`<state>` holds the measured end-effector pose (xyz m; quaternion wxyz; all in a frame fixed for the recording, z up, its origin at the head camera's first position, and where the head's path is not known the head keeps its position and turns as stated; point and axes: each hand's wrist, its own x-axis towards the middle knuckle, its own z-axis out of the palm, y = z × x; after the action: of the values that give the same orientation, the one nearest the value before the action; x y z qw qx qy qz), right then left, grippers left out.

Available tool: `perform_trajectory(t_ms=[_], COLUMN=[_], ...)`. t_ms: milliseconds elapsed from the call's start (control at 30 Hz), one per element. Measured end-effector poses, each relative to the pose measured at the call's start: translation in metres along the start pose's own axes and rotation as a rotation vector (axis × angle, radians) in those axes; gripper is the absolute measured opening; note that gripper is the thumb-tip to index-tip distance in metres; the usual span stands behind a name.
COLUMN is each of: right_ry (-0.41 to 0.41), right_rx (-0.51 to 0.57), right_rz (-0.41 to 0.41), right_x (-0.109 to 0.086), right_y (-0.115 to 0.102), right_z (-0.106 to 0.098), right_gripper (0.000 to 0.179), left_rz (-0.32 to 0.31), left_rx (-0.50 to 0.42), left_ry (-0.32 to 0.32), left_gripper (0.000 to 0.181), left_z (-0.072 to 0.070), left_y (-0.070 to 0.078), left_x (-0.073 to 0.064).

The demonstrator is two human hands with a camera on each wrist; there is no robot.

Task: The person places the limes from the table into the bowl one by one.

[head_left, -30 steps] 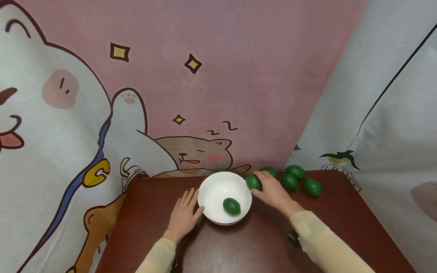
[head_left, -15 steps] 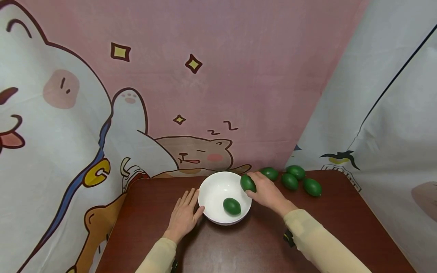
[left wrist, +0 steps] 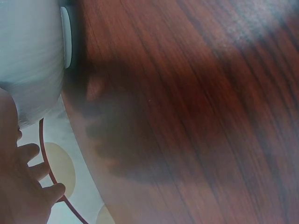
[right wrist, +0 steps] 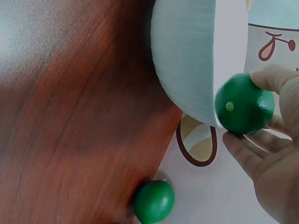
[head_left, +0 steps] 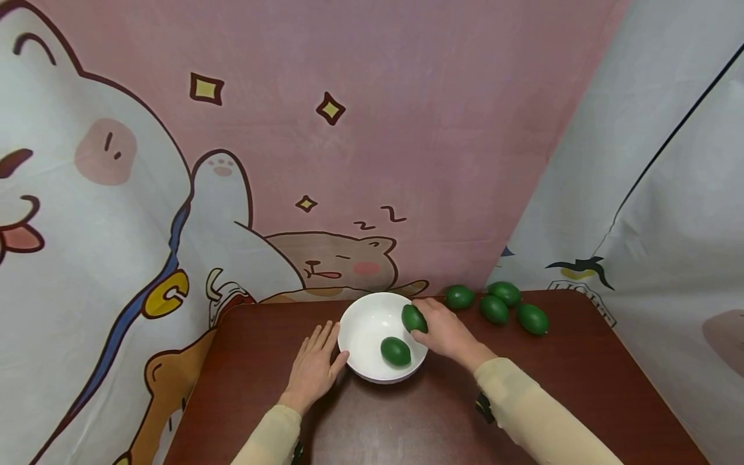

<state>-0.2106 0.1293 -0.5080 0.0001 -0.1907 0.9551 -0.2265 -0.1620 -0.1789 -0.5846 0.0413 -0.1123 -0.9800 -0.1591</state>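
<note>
Two cream cloth sleeves (head_left: 267, 436): reaching in from the near edge, over a reddish-brown wood-grain tabletop (head_left: 442, 413).
Left hand (head_left: 314, 371): laid at the left side of a round white bowl (head_left: 363, 336), apparently touching; fingers straight, slightly spread, gripping nothing.
Bowl floor: holding one smooth green oval lime (head_left: 396, 352), toward the near right.
Right hand (head_left: 444, 328): pinching a glossy green oval lime (head_left: 411, 318) between thumb and fingers, at the bowl's right rim; cannot tell whether touching the rim.
Just changed: held lime brought leftward, from beside the rim to over the inside; judged well placed for letting go, release not yet done.
Unmoved: left hand, bowl.
Back right: four loose green oval limes (head_left: 494, 310), clustered near the far edge, apart from the bowl.
Behind: pink-and-white cartoon backdrop (head_left: 436, 129).
</note>
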Motion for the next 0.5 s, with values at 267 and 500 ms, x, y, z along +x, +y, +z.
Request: perform_trajectory(t_ms=[267,500], right_ry=[-0.007,0.013], right_rx=[0.017,0.014], right_rz=[0.010,-0.020], right_x=[0.001,0.003], right_y=[-0.003,-0.007], right_z=[0.009,0.013], right_gripper=[0.062,0.060], left_rz=[0.001,0.005], left_rx=[-0.011,-0.011], left_ry=[0.004,0.014], left_gripper=[0.070,0.069], left_z=[0.000,-0.001], left_y=[0.000,0.001], left_x=[0.000,0.000])
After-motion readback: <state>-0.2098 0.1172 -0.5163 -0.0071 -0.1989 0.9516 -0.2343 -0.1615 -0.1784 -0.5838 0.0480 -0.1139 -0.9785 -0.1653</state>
